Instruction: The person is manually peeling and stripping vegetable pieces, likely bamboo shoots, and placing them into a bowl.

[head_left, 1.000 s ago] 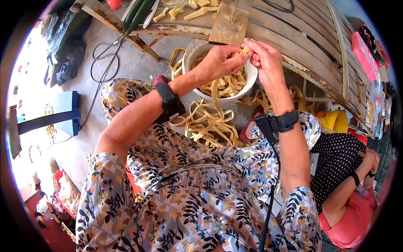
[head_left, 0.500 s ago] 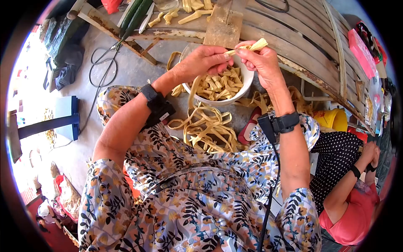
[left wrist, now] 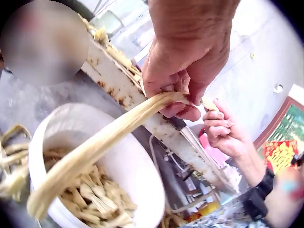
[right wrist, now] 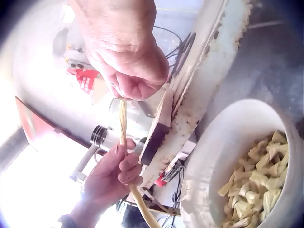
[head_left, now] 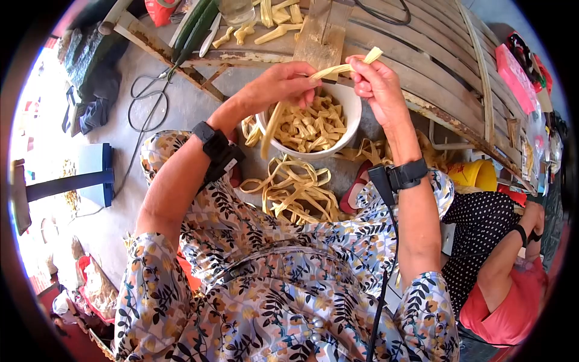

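Note:
A pale yellow, pleated flat strip (head_left: 332, 72) stretches between the two hands above a white bucket. My left hand (head_left: 286, 83) pinches it between thumb and fingers; from there its loose tail (left wrist: 99, 145) hangs over the bucket's near left side. Higher up on the right, my right hand (head_left: 380, 85) pinches the strip close to its other end, which pokes out above the fingertips. In the right wrist view a taut stretch (right wrist: 123, 121) of the strip shows between both hands. Inside the bucket (head_left: 356, 114) lie many short knotted yellow pieces (head_left: 307, 127).
Loose yellow strips (head_left: 295, 187) lie heaped on the floor before the bucket. Behind it stands a slatted bench (head_left: 416, 54) with a rusty edge, a wooden board (head_left: 322, 36), and several knotted pieces. Another person in a red top (head_left: 506, 301) sits at right.
The hands were close together and have drawn apart, my left hand going left and slightly down. More of the strip now shows between them, and its tail hangs shorter, off the floor heap.

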### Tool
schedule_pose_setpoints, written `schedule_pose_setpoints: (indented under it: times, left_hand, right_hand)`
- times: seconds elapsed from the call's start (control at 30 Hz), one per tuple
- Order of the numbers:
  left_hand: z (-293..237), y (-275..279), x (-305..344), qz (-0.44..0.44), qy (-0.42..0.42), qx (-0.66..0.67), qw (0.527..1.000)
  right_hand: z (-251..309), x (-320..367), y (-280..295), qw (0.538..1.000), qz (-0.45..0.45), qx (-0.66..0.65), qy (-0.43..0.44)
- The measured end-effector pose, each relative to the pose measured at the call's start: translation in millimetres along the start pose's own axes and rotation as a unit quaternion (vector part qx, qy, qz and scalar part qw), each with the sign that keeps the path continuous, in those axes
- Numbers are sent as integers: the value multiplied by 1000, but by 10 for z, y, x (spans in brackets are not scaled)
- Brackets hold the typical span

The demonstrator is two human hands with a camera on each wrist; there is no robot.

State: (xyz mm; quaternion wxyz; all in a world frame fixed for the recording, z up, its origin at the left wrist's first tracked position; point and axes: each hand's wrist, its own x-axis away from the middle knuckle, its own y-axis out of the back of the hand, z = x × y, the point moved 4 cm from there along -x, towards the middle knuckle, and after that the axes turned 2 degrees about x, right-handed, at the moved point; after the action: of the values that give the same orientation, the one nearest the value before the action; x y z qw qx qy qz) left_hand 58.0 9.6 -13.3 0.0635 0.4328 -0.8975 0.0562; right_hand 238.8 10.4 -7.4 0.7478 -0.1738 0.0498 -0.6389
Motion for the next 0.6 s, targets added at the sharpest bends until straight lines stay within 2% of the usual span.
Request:
schedule_pose_setpoints:
  times: [0.1, 0.2, 0.23, 0.33, 0.43, 0.53, 0.6]
  left_hand:
    - [-57, 196, -42, -49, -52, -162, 984]
    - [-243, 238, -10, -130, -125, -223, 958]
    - [-243, 279, -20, -140, -110, -233, 956]
    - [-146, 394, -82, -112, -136, -252, 951]
    - [-146, 425, -145, -67, -113, -144, 981]
    - [-276, 546, -194, -107, -71, -174, 976]
    - [-329, 637, -260, -139, -80, -183, 970]
  right_hand:
    - [88, -69, 114, 999, -49, -15, 13]
    - [146, -138, 170, 996, -83, -19, 21]
    - [154, -154, 167, 996, -81, -17, 22]
    - [154, -159, 118, 997, -76, -16, 10]
    - [129, -244, 111, 995, -94, -16, 22]
    - [154, -373, 26, 992, -101, -29, 66]
    - [144, -499, 26, 990, -106, -53, 74]
